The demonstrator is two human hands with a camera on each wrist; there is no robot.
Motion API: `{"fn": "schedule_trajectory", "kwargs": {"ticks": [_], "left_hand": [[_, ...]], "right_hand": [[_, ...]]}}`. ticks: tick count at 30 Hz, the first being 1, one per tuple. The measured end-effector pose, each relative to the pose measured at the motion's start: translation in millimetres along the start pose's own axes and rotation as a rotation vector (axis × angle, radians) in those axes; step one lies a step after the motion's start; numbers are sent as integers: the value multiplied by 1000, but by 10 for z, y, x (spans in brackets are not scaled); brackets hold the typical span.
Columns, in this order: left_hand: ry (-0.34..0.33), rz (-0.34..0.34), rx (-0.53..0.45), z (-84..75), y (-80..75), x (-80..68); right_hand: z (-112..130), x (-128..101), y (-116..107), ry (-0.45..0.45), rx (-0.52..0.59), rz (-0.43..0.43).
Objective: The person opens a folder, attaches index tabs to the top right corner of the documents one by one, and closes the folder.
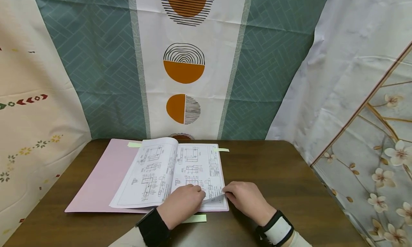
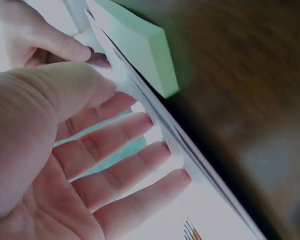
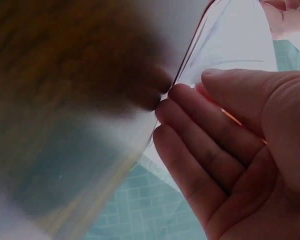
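An open booklet of technical drawings lies on the table, its left pages bowed up along the spine. My left hand rests low on the right-hand page. In the left wrist view its fingers are extended and spread, fingertips at the paper's edge. At the lower right corner, my right hand pinches the page, whose lower edge curls up off the sheets below. The right wrist view shows its thumb and fingers close together at the paper edge.
A pink cover extends left under the booklet. Pale green tabs stick out at the top left, top right and bottom edge. The brown wooden table meets a patterned curtain behind.
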State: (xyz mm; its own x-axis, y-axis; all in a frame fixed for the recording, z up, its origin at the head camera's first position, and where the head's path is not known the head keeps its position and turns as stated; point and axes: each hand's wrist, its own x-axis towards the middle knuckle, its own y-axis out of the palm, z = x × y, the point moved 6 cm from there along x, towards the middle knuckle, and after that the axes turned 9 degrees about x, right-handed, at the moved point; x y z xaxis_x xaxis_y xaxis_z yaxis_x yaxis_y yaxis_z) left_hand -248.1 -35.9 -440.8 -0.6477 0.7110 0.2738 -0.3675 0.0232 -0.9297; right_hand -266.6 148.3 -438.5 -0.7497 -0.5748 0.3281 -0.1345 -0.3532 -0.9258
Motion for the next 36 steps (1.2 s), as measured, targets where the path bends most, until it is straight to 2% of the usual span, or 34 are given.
{"fn": "schedule_trajectory", "kwargs": {"ticks": [7,16,19,23,27,31,34,36], "left_hand": [[-55,1,-11,-18,7,33],[-98,-3,-107,19,-7,20],[-105,-7,-149,42,-20,12],[-109,-44,-170,57,-47,7],[-108,-90,-149,50,-60,31],[-111,-87,-109,36,-47,79],[-140,-98,-76,45,-54,106],[-178,-129,-66,74,-74,118]], "right_hand": [[-7,5,-58,71,-35,-32],[25,13,-73,81,-20,-1],[29,9,-75,70,-7,-5],[66,11,-58,12,11,-5],[117,40,-19,-34,6,7],[168,87,28,-47,6,26],[209,111,52,-61,-2,35],[223,122,59,-68,-11,39]]}}
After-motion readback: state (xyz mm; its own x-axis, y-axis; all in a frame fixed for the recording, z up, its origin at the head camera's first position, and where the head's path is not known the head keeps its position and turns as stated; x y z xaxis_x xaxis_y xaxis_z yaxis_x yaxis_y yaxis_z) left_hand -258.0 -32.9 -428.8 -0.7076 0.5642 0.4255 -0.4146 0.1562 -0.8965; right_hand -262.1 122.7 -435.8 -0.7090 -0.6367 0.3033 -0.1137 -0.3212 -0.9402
